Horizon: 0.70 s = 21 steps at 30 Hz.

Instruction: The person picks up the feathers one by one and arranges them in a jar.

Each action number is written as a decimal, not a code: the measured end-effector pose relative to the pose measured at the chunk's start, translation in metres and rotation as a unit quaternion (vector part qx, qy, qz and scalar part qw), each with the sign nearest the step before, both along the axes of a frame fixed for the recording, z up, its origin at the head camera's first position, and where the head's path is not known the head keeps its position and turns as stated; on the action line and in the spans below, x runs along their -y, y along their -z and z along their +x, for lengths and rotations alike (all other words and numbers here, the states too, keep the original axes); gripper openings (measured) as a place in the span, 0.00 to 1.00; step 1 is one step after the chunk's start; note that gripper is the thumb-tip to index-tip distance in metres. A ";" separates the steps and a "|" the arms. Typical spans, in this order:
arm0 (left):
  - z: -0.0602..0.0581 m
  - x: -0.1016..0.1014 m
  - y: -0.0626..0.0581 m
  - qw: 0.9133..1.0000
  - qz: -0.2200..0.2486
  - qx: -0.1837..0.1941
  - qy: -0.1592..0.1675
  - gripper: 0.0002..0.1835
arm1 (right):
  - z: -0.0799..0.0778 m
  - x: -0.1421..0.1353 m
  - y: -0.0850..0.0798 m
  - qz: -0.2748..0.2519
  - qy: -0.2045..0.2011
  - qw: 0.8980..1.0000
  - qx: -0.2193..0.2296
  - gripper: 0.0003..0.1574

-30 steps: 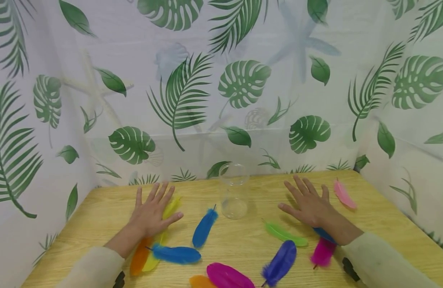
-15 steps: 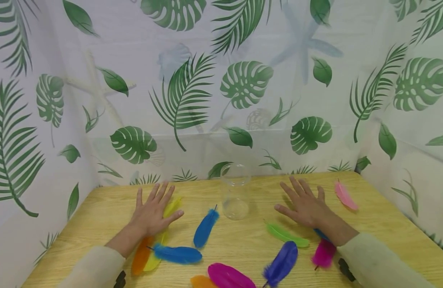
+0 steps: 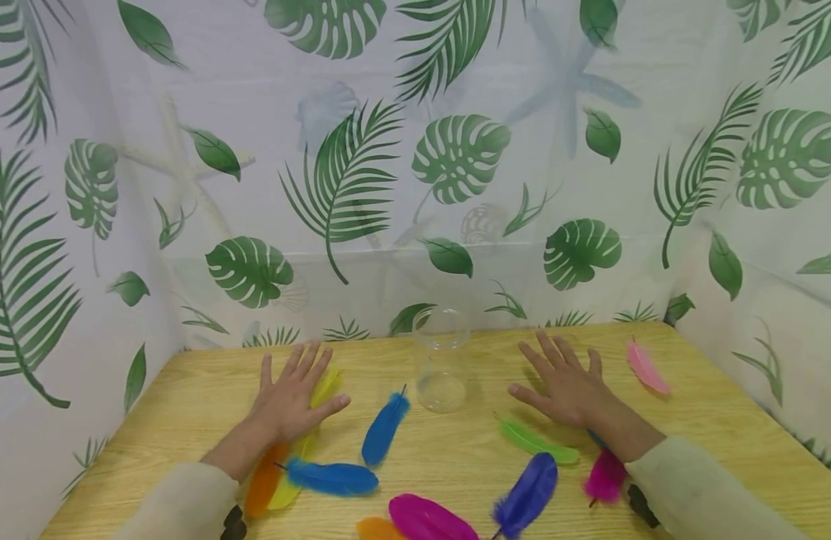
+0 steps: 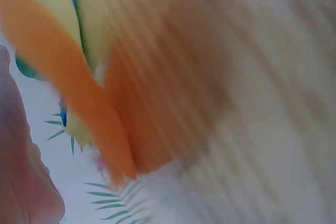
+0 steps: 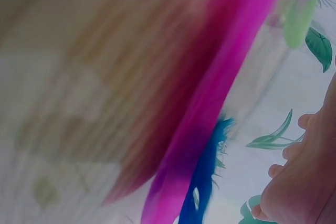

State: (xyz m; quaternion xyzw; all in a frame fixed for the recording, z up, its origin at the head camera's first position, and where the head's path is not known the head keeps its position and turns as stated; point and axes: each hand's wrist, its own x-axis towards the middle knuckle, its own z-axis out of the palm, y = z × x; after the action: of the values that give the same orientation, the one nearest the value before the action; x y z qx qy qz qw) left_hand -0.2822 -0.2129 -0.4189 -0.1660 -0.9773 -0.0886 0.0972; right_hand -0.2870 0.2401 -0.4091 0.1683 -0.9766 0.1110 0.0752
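Observation:
My left hand [image 3: 285, 401] lies palm down with fingers spread, partly over a yellow feather [image 3: 326, 384]. An orange feather [image 3: 265, 480] and a blue feather [image 3: 331, 477] lie by its wrist. My right hand [image 3: 569, 390] is also palm down with spread fingers, just beyond a green feather [image 3: 538, 441]. Its forearm partly hides a blue feather [image 5: 202, 182] and a magenta feather [image 3: 605, 477]. Between the hands stands a clear cylindrical container [image 3: 441, 367], upright. In the left wrist view the orange feather [image 4: 68, 72] looms close. Neither hand holds anything.
Another blue feather [image 3: 385, 429] lies in front of the container. Nearer are a purple feather [image 3: 526, 491], a magenta feather [image 3: 432, 517] and an orange one. A pink feather [image 3: 647, 365] lies far right. A leaf-patterned cloth [image 3: 388, 285] encloses the wooden table [image 3: 429, 465].
My right hand has slid a little to the left, toward the container. My left hand has shifted very slightly right. The feathers and container have stayed in place.

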 end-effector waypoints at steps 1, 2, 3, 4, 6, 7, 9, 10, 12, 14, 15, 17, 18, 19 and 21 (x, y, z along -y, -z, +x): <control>0.000 -0.001 0.000 1.000 -0.002 -0.001 0.002 0.49 | 0.000 0.001 0.000 0.000 0.000 1.000 -0.001 0.55; -0.001 -0.002 0.001 1.000 -0.004 -0.003 0.002 0.49 | 0.000 0.001 0.000 0.000 0.000 1.000 -0.001 0.55; -0.001 -0.003 0.001 1.000 -0.003 -0.006 0.004 0.49 | 0.000 0.001 0.000 0.000 0.000 1.000 -0.002 0.55; -0.002 -0.004 0.002 1.000 -0.005 -0.006 0.004 0.49 | 0.000 0.001 0.001 0.000 0.000 1.000 -0.003 0.55; -0.003 -0.006 0.003 1.000 -0.011 -0.001 0.002 0.50 | 0.000 0.002 0.001 0.002 0.001 1.000 -0.003 0.55; -0.004 -0.007 0.003 1.000 -0.012 0.001 0.003 0.50 | 0.000 0.002 0.001 0.002 0.001 1.000 -0.002 0.55; -0.004 -0.009 0.003 1.000 -0.015 0.006 0.005 0.50 | 0.000 0.003 0.001 0.003 0.003 1.000 0.000 0.55; -0.004 -0.011 0.002 1.000 -0.018 0.010 0.005 0.50 | 0.000 0.004 0.001 0.002 0.003 1.000 0.001 0.55; -0.004 -0.013 0.003 1.000 -0.019 0.010 0.008 0.50 | 0.000 0.005 0.001 0.002 0.003 1.000 0.003 0.55; -0.004 -0.015 0.003 1.000 -0.022 0.007 0.009 0.50 | 0.000 0.006 0.000 0.000 0.001 1.000 0.006 0.55; -0.004 -0.016 0.002 1.000 -0.026 0.004 0.009 0.50 | 0.000 0.007 0.000 -0.001 -0.001 1.000 0.007 0.55; -0.005 -0.017 0.003 0.999 -0.035 -0.002 0.011 0.50 | 0.001 0.009 -0.001 -0.002 -0.003 1.000 0.009 0.56; -0.004 -0.018 0.003 0.999 -0.038 -0.005 0.012 0.51 | 0.001 0.010 -0.001 -0.004 -0.004 1.000 0.010 0.56; -0.004 -0.018 0.003 0.999 -0.042 -0.005 0.012 0.51 | 0.001 0.011 -0.001 -0.004 -0.005 1.000 0.011 0.56; -0.005 -0.020 0.003 0.999 -0.045 -0.007 0.013 0.51 | 0.001 0.013 -0.002 -0.005 -0.007 1.000 0.012 0.55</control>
State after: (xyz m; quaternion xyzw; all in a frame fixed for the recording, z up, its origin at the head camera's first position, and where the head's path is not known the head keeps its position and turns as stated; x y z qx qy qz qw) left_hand -0.2867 -0.1931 -0.4216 -0.1840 -0.9772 -0.0447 0.0956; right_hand -0.2860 0.2273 -0.4073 0.1730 -0.9757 0.1182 0.0637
